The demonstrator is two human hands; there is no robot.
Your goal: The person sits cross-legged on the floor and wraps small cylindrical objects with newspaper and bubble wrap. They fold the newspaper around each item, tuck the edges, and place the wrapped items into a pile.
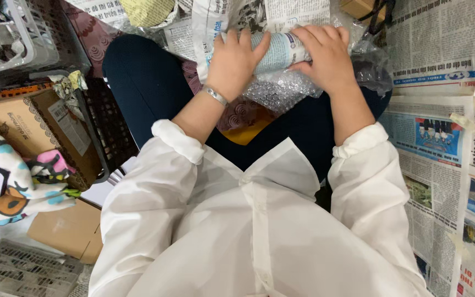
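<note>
A pale, roughly cylindrical item [281, 50] lies across my lap on a sheet of bubble wrap [281, 91]. My left hand [233, 60] grips its left part, fingers curled over the top; a silver bracelet sits on that wrist. My right hand [325, 55] closes around its right end. A sheet of newspaper [232, 14] lies just behind the item. I sit cross-legged in dark trousers and a white shirt with the sleeves pushed up.
Newspapers [441, 110] cover the floor to the right. At the left stand a dark plastic basket [105, 121], a white basket [23, 38], a brown cardboard box [28, 129], a patterned cloth [12, 181] and flat cardboard [67, 231].
</note>
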